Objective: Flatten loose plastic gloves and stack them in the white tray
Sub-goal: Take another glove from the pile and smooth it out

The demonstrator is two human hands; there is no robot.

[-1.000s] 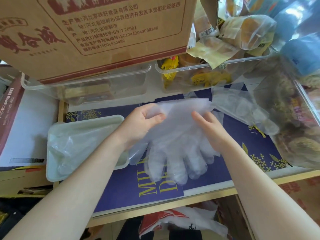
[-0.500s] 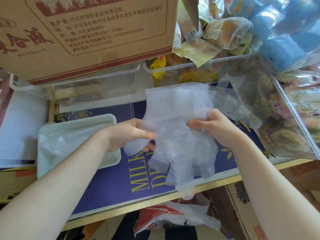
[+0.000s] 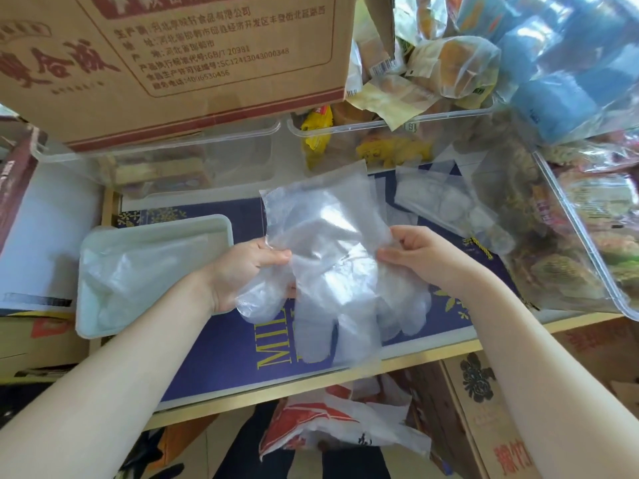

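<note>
Both hands hold one clear plastic glove [image 3: 332, 271] up above the tabletop [image 3: 214, 347]. The left hand [image 3: 242, 271] pinches the glove's left edge between thumb and curled fingers [image 3: 276, 257]; the right hand [image 3: 422, 254] pinches the right edge the same way. The cuff points away from the person and the glove's finger sleeves hang down toward them.

Half a second earlier the glove was held much the same; now it is stretched wider and flatter between the hands, which sit further apart.

Left of the left fingers, a white tray [image 3: 221, 223] holds flattened gloves. Beyond the right fingers lie more loose gloves [image 3: 446, 205]. A dark blue printed cover tops the tabletop. Behind stand clear bins [image 3: 380, 122] of packaged snacks and a cardboard box [image 3: 179, 63].
</note>
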